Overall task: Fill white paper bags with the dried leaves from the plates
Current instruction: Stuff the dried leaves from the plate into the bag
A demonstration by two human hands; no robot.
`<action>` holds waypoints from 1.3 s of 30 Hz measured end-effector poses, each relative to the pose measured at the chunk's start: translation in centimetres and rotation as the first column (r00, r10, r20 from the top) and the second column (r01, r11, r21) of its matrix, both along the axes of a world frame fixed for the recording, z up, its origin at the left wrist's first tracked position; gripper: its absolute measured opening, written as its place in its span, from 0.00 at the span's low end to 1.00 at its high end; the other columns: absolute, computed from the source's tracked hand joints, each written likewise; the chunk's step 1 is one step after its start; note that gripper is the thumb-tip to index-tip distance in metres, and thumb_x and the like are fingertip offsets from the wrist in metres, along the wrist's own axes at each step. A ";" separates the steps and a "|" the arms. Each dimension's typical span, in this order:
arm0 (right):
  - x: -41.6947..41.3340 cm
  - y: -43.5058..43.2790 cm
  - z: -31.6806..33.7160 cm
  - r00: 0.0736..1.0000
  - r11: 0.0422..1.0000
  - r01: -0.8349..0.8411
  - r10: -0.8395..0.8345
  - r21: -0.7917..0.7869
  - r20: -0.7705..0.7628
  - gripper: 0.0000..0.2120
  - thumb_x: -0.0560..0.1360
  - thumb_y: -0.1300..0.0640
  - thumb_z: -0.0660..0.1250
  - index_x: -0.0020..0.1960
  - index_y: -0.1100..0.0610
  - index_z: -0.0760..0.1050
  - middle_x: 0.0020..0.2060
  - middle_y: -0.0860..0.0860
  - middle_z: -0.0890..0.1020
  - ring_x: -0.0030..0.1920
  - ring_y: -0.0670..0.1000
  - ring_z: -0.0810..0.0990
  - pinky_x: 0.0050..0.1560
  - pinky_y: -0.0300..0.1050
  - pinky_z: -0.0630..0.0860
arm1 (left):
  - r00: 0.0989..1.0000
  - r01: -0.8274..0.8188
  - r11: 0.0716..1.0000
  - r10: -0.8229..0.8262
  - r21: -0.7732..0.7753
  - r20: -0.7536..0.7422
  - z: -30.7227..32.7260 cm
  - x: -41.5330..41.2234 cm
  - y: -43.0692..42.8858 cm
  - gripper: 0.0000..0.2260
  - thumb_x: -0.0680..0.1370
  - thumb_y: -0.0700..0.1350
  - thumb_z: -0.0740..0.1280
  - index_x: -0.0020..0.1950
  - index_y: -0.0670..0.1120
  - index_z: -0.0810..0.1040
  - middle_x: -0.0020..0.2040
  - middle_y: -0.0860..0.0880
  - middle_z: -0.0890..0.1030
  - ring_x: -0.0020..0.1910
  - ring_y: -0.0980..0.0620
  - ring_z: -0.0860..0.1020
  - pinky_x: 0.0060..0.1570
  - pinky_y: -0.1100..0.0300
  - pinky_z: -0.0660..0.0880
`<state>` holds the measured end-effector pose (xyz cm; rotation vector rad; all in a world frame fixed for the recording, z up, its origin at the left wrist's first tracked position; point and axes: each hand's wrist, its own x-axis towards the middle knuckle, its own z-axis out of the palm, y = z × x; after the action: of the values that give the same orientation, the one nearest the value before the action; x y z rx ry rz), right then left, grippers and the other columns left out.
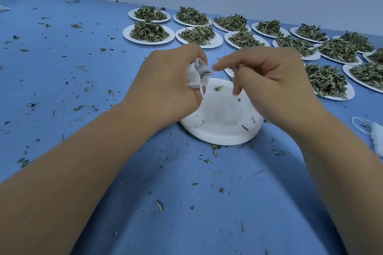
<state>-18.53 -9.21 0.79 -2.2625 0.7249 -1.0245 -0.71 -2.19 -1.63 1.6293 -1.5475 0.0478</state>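
While L hand (165, 89) grips bag (195, 73), R hand (267, 80) pinches leaves (236, 67) (blurry).

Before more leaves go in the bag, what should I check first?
1. Spare leaves wait on full plates: ok.
2. The left hand grips the bag: ok.
3. The bag's mouth is open: cannot tell.
4. The right hand holds leaves: cannot tell.
5. The empty plates sit below both hands: ok.
6. The table is tidy: not ok, bits lie scattered.
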 end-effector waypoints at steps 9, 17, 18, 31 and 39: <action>3.0 -2.1 -2.3 0.801 0.954 0.039 -0.207 -0.296 -0.562 0.14 0.77 0.63 0.65 0.54 0.52 0.87 0.48 0.49 0.87 0.49 0.52 0.83 0.53 0.45 0.77 | 0.992 -0.063 0.997 0.058 0.041 0.116 -0.4 1.0 -0.6 0.12 0.72 0.46 0.70 0.47 0.60 0.71 0.43 0.56 0.80 0.45 0.49 0.77 0.42 0.55 0.76; 2.4 -1.0 -1.0 0.913 0.955 0.176 -0.249 -0.239 -0.322 0.11 0.73 0.63 0.67 0.45 0.51 0.86 0.36 0.43 0.84 0.39 0.43 0.81 0.42 0.30 0.73 | 0.996 -0.081 0.989 0.086 0.127 -0.031 -0.6 1.4 -0.9 0.11 0.72 0.51 0.73 0.52 0.57 0.77 0.47 0.56 0.81 0.46 0.52 0.76 0.42 0.58 0.75; 2.4 -0.7 -0.5 0.953 0.968 0.204 -0.231 -0.148 -0.194 0.10 0.73 0.62 0.69 0.44 0.50 0.85 0.34 0.41 0.84 0.36 0.40 0.80 0.38 0.28 0.72 | 0.996 -0.084 0.987 0.089 0.138 -0.027 -0.6 1.5 -0.9 0.10 0.72 0.52 0.72 0.52 0.57 0.77 0.46 0.56 0.81 0.46 0.52 0.76 0.41 0.60 0.74; 3.3 1.2 1.0 0.999 0.992 -0.030 0.027 0.121 0.022 0.09 0.78 0.61 0.60 0.51 0.49 0.75 0.41 0.40 0.87 0.30 0.55 0.71 0.32 0.45 0.71 | 0.996 -0.089 0.992 0.089 0.085 0.005 -0.5 1.6 -0.9 0.06 0.76 0.51 0.68 0.45 0.50 0.76 0.38 0.51 0.79 0.40 0.48 0.77 0.37 0.52 0.74; 3.8 2.0 -0.4 0.987 0.993 -0.109 0.113 0.040 -0.118 0.16 0.86 0.45 0.53 0.71 0.43 0.70 0.34 0.38 0.82 0.33 0.41 0.79 0.39 0.36 0.73 | 0.989 -0.078 0.988 0.061 0.130 0.132 -0.9 1.0 -0.8 0.01 0.69 0.51 0.60 0.38 0.56 0.69 0.31 0.55 0.74 0.33 0.57 0.73 0.29 0.59 0.64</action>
<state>-14.74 -7.16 0.44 -2.3226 0.6521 -0.8245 0.32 -2.95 -2.50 1.8173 -1.6197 0.0886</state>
